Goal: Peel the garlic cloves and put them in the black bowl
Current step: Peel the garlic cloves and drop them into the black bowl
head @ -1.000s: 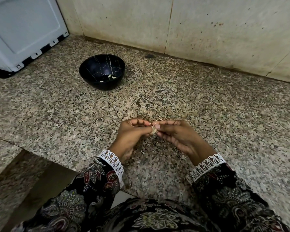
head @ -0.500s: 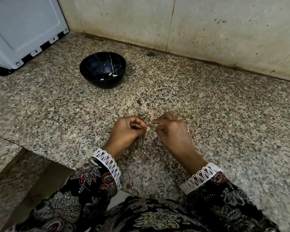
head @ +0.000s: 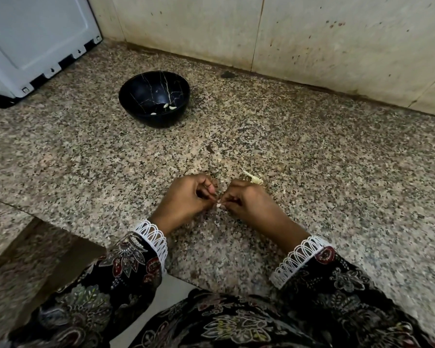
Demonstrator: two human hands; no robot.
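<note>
While both hands sit low over the worktop (head: 312,146), I see the left hand (head: 186,197) and the right hand (head: 246,202) curled, fingertips meeting on a tiny clove (head: 219,204) pinched between them. Just past the right hand lies a bit of peel (head: 254,178). Well beyond, near the wall, the bowl (head: 136,106) holds a few peeled cloves (head: 166,105).

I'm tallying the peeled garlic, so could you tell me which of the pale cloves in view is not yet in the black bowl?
The garlic clove pinched between the left hand and right hand; the others lie inside the black bowl.
</note>
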